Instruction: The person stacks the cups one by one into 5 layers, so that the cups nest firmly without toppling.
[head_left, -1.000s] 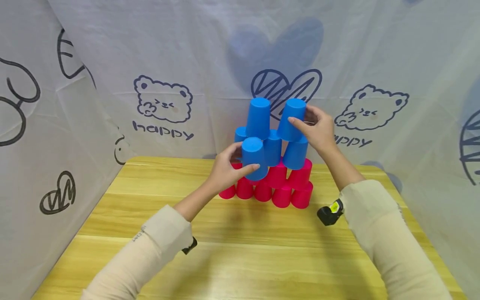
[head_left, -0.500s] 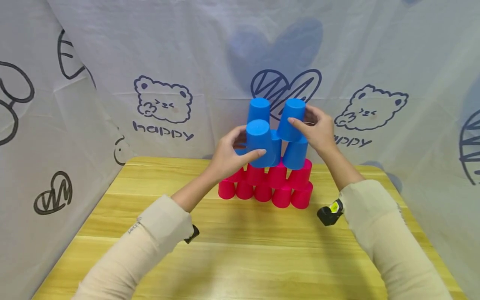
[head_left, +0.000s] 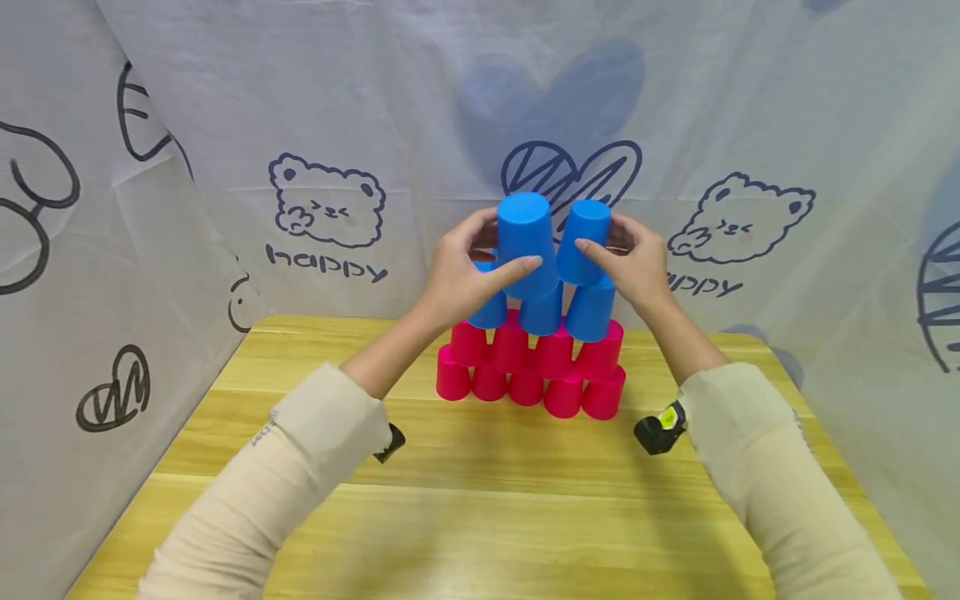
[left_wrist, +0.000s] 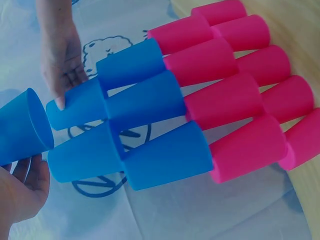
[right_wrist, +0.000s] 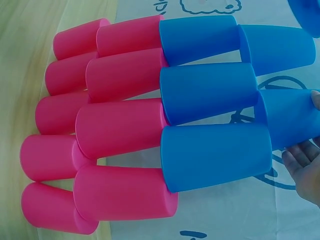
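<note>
An upside-down blue cup point(head_left: 523, 237) is gripped between the thumb and fingers of my left hand point(head_left: 461, 271). In the left wrist view this held cup point(left_wrist: 20, 127) is raised just above the stack, with a gap to the top row. My right hand point(head_left: 639, 260) pinches the right-hand cup point(head_left: 585, 242) of the top row, which sits on the row beneath. Its neighbour, another blue cup point(left_wrist: 85, 152), is largely hidden behind the held cup in the head view. Below are 3 blue cups point(right_wrist: 215, 157), then two rows of pink cups point(right_wrist: 120, 127), all upside down.
The stack stands toward the back of a wooden table point(head_left: 480, 500). A white cloth point(head_left: 420, 100) with printed bears and hearts hangs close behind it and along the sides. Black wrist cameras point(head_left: 660, 429) stick out below both sleeves.
My left hand has lifted the blue cup from in front of the lower blue row to above the stack, slightly rightward. My right hand has stayed on its cup.
</note>
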